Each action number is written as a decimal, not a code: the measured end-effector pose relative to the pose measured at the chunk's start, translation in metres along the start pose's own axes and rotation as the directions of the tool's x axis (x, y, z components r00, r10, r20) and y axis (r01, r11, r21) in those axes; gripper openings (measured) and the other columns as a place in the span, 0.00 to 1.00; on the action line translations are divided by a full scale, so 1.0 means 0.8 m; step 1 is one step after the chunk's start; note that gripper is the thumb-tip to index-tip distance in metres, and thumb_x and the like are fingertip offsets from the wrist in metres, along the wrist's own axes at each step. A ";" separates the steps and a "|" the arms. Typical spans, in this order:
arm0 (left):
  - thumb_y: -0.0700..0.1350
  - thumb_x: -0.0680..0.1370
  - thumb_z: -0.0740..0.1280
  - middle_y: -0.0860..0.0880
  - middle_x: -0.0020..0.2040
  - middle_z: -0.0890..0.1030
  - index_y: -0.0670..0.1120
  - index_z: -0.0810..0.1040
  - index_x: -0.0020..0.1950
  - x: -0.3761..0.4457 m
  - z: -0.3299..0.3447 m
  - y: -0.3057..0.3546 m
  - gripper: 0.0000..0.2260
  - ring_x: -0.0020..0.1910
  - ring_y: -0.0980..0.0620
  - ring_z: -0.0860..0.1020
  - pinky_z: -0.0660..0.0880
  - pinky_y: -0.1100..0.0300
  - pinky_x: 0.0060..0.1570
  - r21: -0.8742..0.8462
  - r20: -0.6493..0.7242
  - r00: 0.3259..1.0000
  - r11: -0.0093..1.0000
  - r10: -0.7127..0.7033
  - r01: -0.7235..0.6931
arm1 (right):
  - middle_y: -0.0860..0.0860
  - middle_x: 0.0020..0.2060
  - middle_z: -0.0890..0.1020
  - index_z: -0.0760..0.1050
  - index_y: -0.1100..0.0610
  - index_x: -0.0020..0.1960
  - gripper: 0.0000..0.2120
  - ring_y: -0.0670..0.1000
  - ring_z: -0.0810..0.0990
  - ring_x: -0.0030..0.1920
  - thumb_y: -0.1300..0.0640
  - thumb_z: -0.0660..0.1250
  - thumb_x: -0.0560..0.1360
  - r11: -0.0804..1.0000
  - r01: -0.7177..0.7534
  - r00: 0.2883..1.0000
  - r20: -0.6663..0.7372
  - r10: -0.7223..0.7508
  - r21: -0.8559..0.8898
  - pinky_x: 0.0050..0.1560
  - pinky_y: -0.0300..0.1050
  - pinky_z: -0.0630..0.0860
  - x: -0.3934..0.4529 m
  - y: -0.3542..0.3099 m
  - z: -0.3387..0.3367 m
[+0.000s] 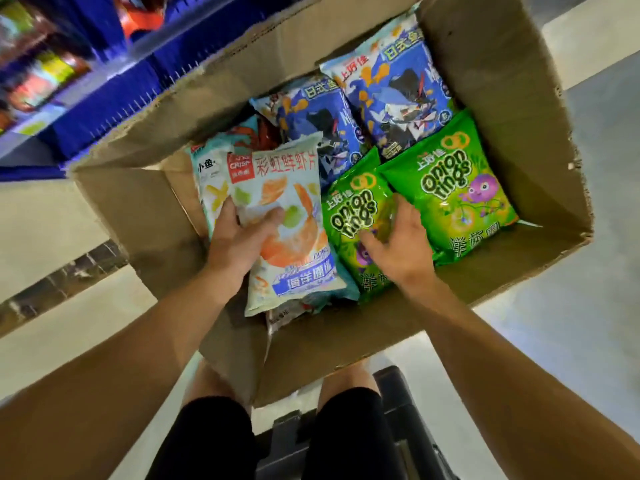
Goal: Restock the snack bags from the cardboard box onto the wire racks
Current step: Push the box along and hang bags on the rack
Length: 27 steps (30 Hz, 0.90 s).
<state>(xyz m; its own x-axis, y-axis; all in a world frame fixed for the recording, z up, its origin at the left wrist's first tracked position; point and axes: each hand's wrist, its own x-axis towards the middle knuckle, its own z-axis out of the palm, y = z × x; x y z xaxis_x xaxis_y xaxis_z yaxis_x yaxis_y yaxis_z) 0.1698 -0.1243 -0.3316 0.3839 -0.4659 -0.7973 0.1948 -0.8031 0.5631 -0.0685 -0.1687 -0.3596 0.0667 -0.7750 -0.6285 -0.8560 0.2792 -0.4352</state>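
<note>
**Both hands in the box, shrimp bag gripped**

Nearest, at 6 o'clock: black shorts (346,434) and knees above a dark stool or cart (398,403), apparently propping the box (145,216) at working height.

Left hand (239,237), just left of centre, grips the pale shrimp bag (291,223), thumb on the front and fingers curled behind its left edge, probably to lift it out. Printed on it: "CRISP" in a red square, "彩虹鲜虾片" in red, prawn pictures below.

Right hand (398,244), just right of centre, fingers spread and relaxed, rests on the near onion bag (353,216), grasping nothing, likely steadying or reaching for it. Legible there: "onion rings", "上好佳".

Towards 2 o'clock, a second onion bag (457,188), same print. Beyond, towards 12 and 1 o'clock, two blue bags (398,84), "上好佳" and "日式鱼" readable, packed flat in rows to fill the box.

Far off at 10 o'clock, blurred blue racks (104,88) holding stocked goods; labels unreadable. No bag out of the box yet.
</note>
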 end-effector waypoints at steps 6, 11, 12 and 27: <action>0.48 0.72 0.79 0.56 0.57 0.84 0.53 0.77 0.63 0.012 -0.008 -0.023 0.22 0.55 0.54 0.83 0.80 0.49 0.57 -0.003 0.013 0.999 0.999 -0.032 0.032 | 0.57 0.76 0.63 0.48 0.52 0.81 0.56 0.63 0.65 0.74 0.43 0.79 0.66 0.964 -0.207 0.957 0.168 0.235 -0.168 0.74 0.59 0.63 0.054 0.027 0.011; 0.56 0.64 0.81 0.57 0.56 0.84 0.56 0.77 0.61 -0.005 -0.010 -0.008 0.28 0.55 0.54 0.83 0.80 0.47 0.58 0.042 0.030 0.998 0.998 0.052 -0.053 | 0.60 0.64 0.77 0.61 0.54 0.76 0.48 0.63 0.75 0.65 0.40 0.76 0.63 0.973 -0.136 0.986 0.071 0.151 -0.186 0.65 0.59 0.72 0.040 0.005 0.016; 0.53 0.65 0.80 0.56 0.56 0.84 0.54 0.77 0.61 -0.009 -0.014 -0.005 0.27 0.55 0.54 0.83 0.80 0.47 0.57 0.014 0.030 0.998 0.998 0.060 -0.060 | 0.61 0.63 0.78 0.62 0.55 0.75 0.45 0.64 0.77 0.63 0.42 0.76 0.64 0.978 -0.121 0.990 0.055 0.132 -0.171 0.62 0.58 0.75 0.031 -0.002 0.013; 0.40 0.70 0.78 0.48 0.55 0.85 0.45 0.76 0.64 -0.248 -0.251 0.170 0.25 0.53 0.46 0.84 0.82 0.45 0.51 -0.086 0.153 0.923 0.935 0.353 -0.343 | 0.47 0.50 0.81 0.70 0.55 0.68 0.35 0.53 0.80 0.52 0.48 0.76 0.64 0.958 0.130 0.910 -0.415 -0.013 0.255 0.42 0.35 0.64 -0.294 -0.230 -0.121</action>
<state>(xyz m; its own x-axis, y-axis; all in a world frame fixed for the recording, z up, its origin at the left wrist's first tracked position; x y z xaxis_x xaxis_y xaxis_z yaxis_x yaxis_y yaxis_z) 0.3013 -0.0665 -0.0527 0.2845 -0.7702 -0.5708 0.1281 -0.5596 0.8188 0.0236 -0.0923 -0.0694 -0.1412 -0.9439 -0.2986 -0.6807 0.3115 -0.6630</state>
